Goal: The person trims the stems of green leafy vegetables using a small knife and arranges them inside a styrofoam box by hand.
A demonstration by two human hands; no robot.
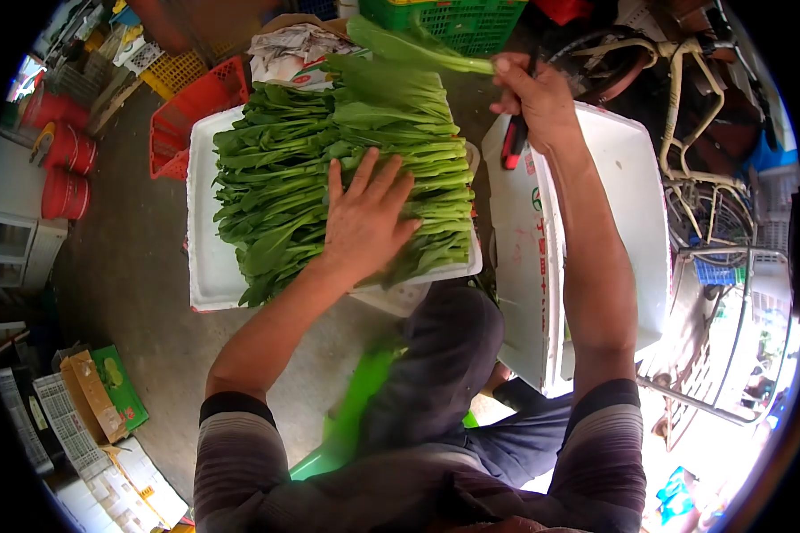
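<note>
Rows of leafy green vegetables [276,169] with pale green stems lie stacked on a white foam box lid [206,253]. My left hand [364,209] rests flat on top of the pile, its fingers spread. Up and to the right, my right hand [535,93] is closed around the stem end of a single leafy green stalk [418,55], whose leaf points left beyond the pile. A red-and-black cutter knife [512,147] is also in that hand, hanging down below the fingers; its blade cannot be made out.
A tall white foam box [627,169] stands beside my right arm. Behind the pile are a red basket [164,133], crumpled paper [298,44] and a green crate [471,27]. A bicycle [684,115] stands at right, red buckets [67,191] at left.
</note>
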